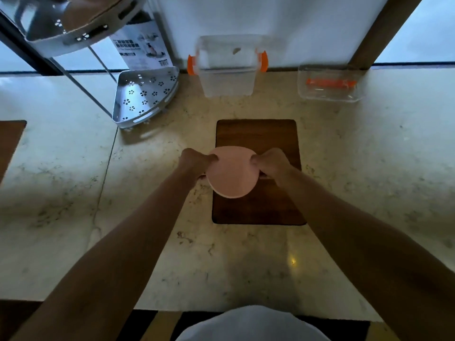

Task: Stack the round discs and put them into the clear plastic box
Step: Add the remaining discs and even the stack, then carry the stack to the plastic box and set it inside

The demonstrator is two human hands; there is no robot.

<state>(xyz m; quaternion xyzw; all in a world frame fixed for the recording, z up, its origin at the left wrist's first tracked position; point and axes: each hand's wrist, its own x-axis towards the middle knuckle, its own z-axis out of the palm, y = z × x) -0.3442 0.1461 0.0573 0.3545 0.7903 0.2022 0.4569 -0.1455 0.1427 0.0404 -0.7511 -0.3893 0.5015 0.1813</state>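
A stack of pink round discs (231, 174) is held over the left part of a dark wooden board (258, 207). My left hand (195, 159) grips the stack's left edge and my right hand (269, 161) grips its right edge. Only the top disc's face shows; how many lie under it I cannot tell. The clear plastic box (226, 70) with orange side clips stands open at the back of the counter, against the wall. Its clear lid (330, 83) with an orange strip lies to the right of it.
A metal corner rack (145, 99) with a perforated shelf stands at the back left, with a printed card leaning behind it. The marble counter (369, 168) stretches to both sides of the board. A second brown board edge (9, 141) shows at far left.
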